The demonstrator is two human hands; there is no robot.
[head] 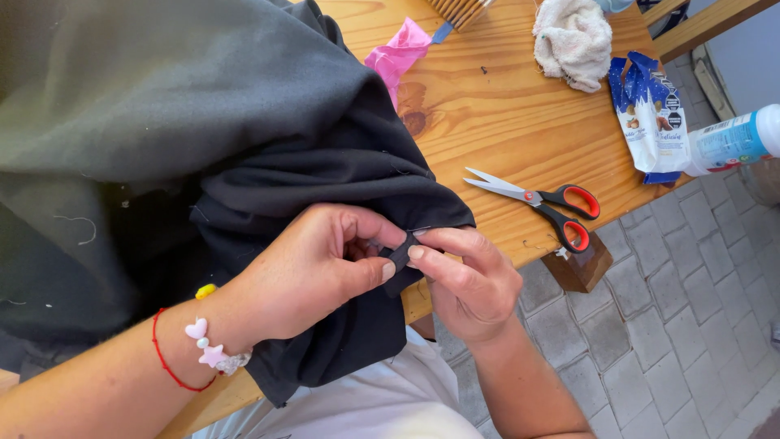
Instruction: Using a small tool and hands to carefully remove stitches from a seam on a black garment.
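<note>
A large black garment (179, 138) covers most of the wooden table (496, 106) and hangs over its near edge. My left hand (313, 272) pinches a folded bit of the garment's edge between thumb and fingers. My right hand (467, 276) pinches the same small fold from the other side, thumb and forefinger pressed on it. The two hands meet at the table's front edge. A red string and a bead bracelet sit on my left wrist.
Scissors (540, 203) with red-and-black handles lie open on the table right of my hands. Further back are a pink plastic scrap (398, 50), a white cloth (574, 39), a blue-and-white packet (654, 114) and a plastic bottle (735, 140) on its side. Grey paving lies below.
</note>
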